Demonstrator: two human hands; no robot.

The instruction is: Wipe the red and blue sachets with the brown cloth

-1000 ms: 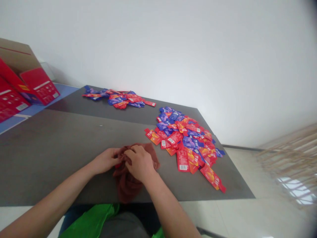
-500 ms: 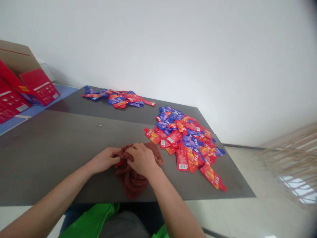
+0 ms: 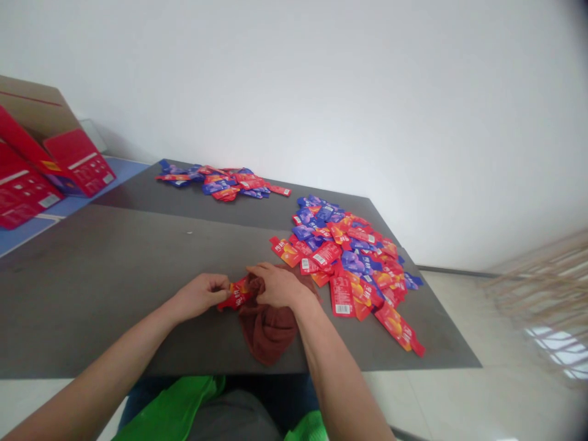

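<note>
My left hand [image 3: 202,296] is closed on the left end of a red packet [image 3: 238,295] with orange and white print, near the front of the dark table [image 3: 114,288]. A brown cloth [image 3: 269,334] is gathered round the packet's right end. My right hand [image 3: 277,285] grips the cloth, its fingers pinched together over the packet. Part of the cloth lies on the table beneath and beside my right hand. Just beyond that hand, a large pile of red and purple packets [image 3: 362,260] spreads over the table's right side.
A second, smaller pile of packets [image 3: 225,182] lies at the back by the white wall [image 3: 294,92]. Red cartons [image 3: 76,162], one with an open flap, stand at the far left on a blue surface [image 3: 124,168]. The table's right edge slants down towards the floor.
The red packet now shows between my hands, where the cloth mostly covered it before. My right hand and the cloth have moved to the right, away from my left hand.
</note>
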